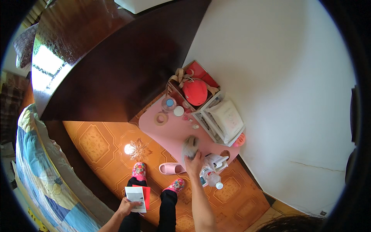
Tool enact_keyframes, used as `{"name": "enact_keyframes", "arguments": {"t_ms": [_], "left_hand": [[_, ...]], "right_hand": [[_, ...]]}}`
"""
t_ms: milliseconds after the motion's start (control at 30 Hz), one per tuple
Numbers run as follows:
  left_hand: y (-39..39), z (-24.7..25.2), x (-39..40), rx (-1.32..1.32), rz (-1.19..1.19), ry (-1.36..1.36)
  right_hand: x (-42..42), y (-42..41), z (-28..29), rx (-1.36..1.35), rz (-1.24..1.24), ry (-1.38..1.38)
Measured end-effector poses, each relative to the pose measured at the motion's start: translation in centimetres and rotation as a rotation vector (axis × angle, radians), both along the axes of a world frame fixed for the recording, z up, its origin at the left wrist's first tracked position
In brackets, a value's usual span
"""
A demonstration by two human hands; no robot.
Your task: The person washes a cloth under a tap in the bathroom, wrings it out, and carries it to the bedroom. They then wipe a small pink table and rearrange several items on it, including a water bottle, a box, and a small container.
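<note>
My left hand (126, 206) holds a white printed card (135, 197) together with a red card (147, 197), above my left leg. Over the near edge of the pink table (156, 136), my right hand (193, 162) is closed on a translucent bag (190, 148) with something dark inside; its contents are unclear. Just right of that hand lie a clear plastic bottle (211, 177) with a white cap and a white box (217, 162). Farther back on the table are a roll of tape (160, 119), a white round lid (178, 111) and a blue-capped container (169, 103).
Against the white wall stand a red box (204, 72) holding a red rounded item (195, 92), and a white organizer (213, 130) with a white soft pack (229, 119). A dark wooden cabinet (130, 66) rises behind. A pink slipper (171, 168) lies on the floor; a bed (49, 174) is at left.
</note>
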State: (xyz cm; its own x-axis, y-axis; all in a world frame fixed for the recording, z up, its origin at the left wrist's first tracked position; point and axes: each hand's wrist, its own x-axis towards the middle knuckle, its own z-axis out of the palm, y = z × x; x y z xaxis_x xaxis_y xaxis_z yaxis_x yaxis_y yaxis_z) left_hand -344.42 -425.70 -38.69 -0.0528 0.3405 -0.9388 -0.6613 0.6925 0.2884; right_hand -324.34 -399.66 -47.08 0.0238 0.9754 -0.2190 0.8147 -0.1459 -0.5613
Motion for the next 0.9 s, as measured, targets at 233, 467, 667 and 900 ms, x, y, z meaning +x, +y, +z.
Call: {"name": "enact_keyframes", "arguments": {"t_ms": [233, 467, 667, 900], "left_hand": [[-1.3, 0.2, -0.3, 0.005, 0.076, -0.041], [-1.8, 1.8, -1.4, -0.062, 0.05, 0.03], [2.9, 4.3, -4.1, -0.343, -0.238, -0.082], [2.6, 1.4, -3.6, 0.022, 0.199, -0.075]], "right_hand": [[-7.4, 6.4, -1.7, -0.017, 0.283, -0.102], [-10.1, 11.6, -10.8, -0.026, 0.149, -0.182], [-7.5, 11.0, -12.3, -0.045, 0.237, -0.352], [-6.0, 7.6, -11.7, -0.184, 0.116, 0.55]]}}
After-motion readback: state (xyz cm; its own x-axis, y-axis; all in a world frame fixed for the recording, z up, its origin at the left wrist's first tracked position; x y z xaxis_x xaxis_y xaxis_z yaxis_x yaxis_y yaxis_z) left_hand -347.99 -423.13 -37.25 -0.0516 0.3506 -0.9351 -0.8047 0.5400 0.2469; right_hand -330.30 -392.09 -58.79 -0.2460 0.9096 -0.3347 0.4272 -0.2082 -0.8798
